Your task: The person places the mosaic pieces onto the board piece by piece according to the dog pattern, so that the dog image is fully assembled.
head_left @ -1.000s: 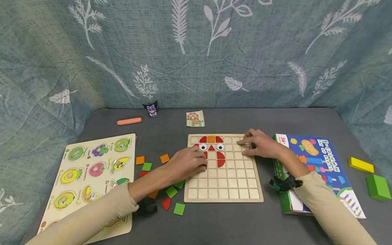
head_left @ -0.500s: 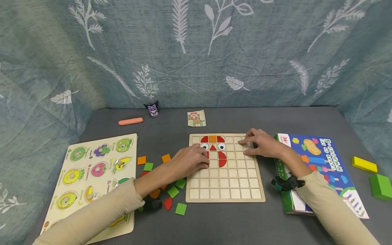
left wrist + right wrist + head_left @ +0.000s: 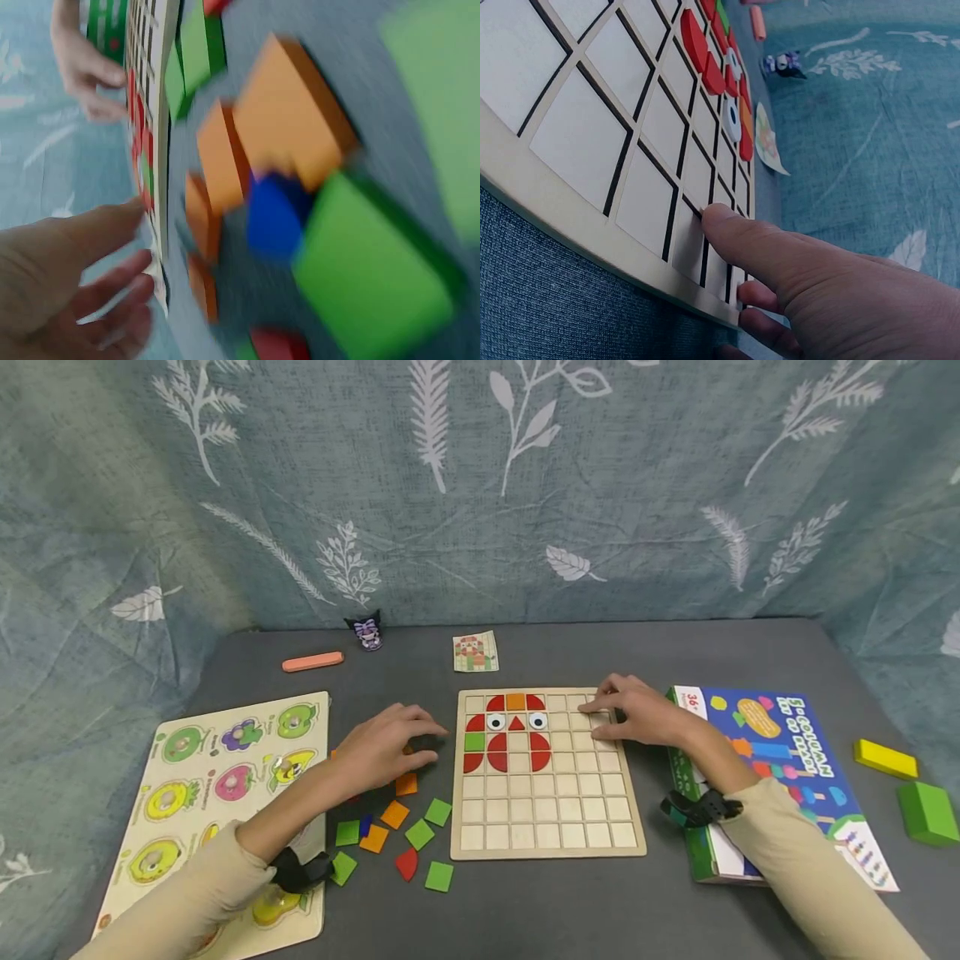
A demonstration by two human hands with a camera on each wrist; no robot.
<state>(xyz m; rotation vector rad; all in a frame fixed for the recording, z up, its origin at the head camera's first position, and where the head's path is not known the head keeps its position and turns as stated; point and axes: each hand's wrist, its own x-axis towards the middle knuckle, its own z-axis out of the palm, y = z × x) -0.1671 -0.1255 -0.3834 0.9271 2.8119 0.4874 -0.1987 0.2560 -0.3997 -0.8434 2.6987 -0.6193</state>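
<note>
Left hand (image 3: 386, 745) reaching forward, palm down, fingers loosely spread and slightly bent, holding nothing; thumb apart on the inner side. Left forearm running back from it toward the body, beige sleeve pulled up short of the wrist, dark strap around the wrist. Right hand (image 3: 637, 710) lying flat, palm down, fingers straight and pointing toward the left hand, well apart from it. Right forearm angled back and outward, same beige sleeve, dark strap at the wrist.

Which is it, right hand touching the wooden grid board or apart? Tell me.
Touching. The right wrist view shows the right hand with its fingertip pressed flat on the wooden grid board near its edge; the head view agrees.
</note>
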